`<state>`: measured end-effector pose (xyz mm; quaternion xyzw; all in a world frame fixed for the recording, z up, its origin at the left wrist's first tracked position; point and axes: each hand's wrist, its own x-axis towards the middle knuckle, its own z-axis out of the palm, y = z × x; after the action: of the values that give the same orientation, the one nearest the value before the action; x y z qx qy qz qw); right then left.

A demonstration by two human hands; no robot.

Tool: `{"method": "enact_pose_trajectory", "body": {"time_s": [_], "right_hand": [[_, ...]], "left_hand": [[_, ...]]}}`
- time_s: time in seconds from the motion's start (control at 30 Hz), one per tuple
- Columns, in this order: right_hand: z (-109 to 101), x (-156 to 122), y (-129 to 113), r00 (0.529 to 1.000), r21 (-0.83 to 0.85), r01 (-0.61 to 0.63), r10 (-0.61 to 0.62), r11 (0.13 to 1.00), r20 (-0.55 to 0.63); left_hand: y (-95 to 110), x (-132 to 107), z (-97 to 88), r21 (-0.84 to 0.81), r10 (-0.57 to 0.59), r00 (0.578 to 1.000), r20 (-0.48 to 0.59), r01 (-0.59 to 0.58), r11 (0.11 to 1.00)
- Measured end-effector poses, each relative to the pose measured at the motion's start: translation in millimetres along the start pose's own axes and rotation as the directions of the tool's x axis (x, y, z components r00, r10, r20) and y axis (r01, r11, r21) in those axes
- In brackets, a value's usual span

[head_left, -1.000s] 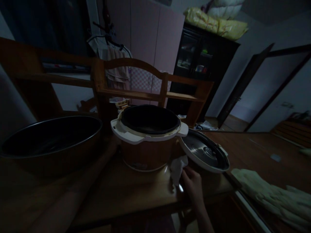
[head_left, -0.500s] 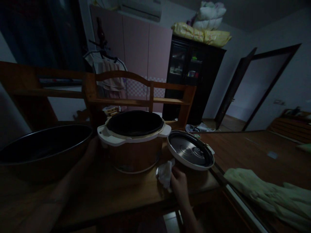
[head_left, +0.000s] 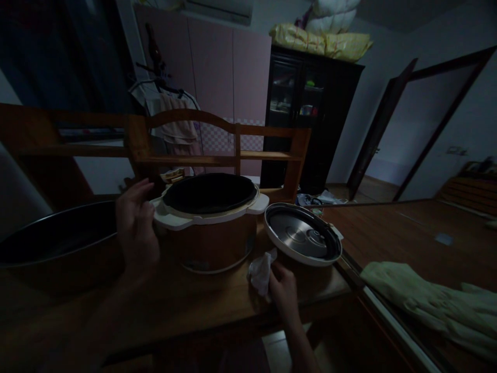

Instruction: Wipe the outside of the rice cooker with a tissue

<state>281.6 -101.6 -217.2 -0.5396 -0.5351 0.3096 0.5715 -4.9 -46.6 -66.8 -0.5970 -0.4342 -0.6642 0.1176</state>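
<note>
The right hand (head_left: 284,287) has its fingers closed on a crumpled white cloth (head_left: 261,273), near the pressure cooker (head_left: 213,243) and its lid (head_left: 301,235). The left hand (head_left: 137,228) is up, fingers loose, by a big dark bowl (head_left: 66,230).

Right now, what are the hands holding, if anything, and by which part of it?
The right hand holds a white cloth or tissue by its right side. The left hand, raised beside the pot, holds nothing visible.

Pink wardrobe (head_left: 212,72): beyond the right fingers (head_left: 282,278), leftward. Black cabinet (head_left: 337,114): beyond the right fingers, yellow bags (head_left: 298,39) on top. Pale green cloth (head_left: 415,292): right of the right fingers. Open door (head_left: 382,124): far beyond them, rightward.
</note>
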Motion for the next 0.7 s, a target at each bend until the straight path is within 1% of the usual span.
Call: {"method": "enact_pose_trajectory", "body": {"time_s": [0.03,0.07,0.1,0.13,0.2,0.23,0.27,0.3,0.33,0.37,0.4,0.47,0.57,0.7], "right_hand": [[0,0,0,1.0,-0.003,0.0,0.0,1.0,0.002],[0,0,1,1.0,-0.006,0.0,0.0,1.0,0.006],[1,0,1,1.0,-0.008,0.0,0.0,1.0,0.009],[1,-1,1,1.0,-0.009,0.0,0.0,1.0,0.012],[1,-2,1,1.0,-0.012,0.003,-0.002,1.0,0.012],[1,-2,1,1.0,-0.014,0.005,-0.004,1.0,0.008],[1,-2,1,1.0,-0.017,0.007,-0.007,1.0,0.005],[1,-3,0,1.0,-0.02,0.011,-0.011,1.0,0.002],[1,-3,0,1.0,-0.023,0.015,-0.015,1.0,0.0],[1,-3,-1,1.0,-0.026,0.018,-0.019,0.999,-0.001],[1,-4,-2,1.0,-0.028,0.022,-0.022,0.999,-0.001],[0,-4,-2,1.0,-0.029,0.026,-0.026,0.999,0.004],[0,-5,-2,0.999,-0.029,0.034,-0.034,0.999,0.014],[1,-5,0,0.999,-0.038,0.036,-0.036,0.999,0.007]], "left_hand": [[17,8,0.3,-0.046,0.006,1.0,0.004,-0.006,0.999],[31,14,1.2,-0.052,0.027,0.999,0.026,-0.026,0.998],[43,19,3.1,-0.018,0.057,0.994,0.095,-0.056,0.998],[53,22,6.4,0.026,0.097,0.974,0.206,-0.105,0.994],[68,20,18.1,0.186,0.135,0.901,0.412,-0.228,0.956],[72,16,26.2,0.259,0.177,0.865,0.47,-0.327,0.909],[75,12,35.3,0.324,0.198,0.835,0.514,-0.402,0.856],[76,7,44.7,0.372,0.211,0.814,0.542,-0.457,0.808],[75,3,53.7,0.409,0.221,0.801,0.556,-0.496,0.766],[74,-1,61.6,0.434,0.235,0.803,0.548,-0.513,0.741],[71,-3,67.9,0.442,0.252,0.801,0.543,-0.527,0.726],[65,-6,74.9,0.451,0.276,0.809,0.519,-0.533,0.715],[60,-6,74.9,0.438,0.3,0.805,0.512,-0.545,0.715],[61,-5,72.5,0.418,0.31,0.801,0.511,-0.547,0.725]]}}
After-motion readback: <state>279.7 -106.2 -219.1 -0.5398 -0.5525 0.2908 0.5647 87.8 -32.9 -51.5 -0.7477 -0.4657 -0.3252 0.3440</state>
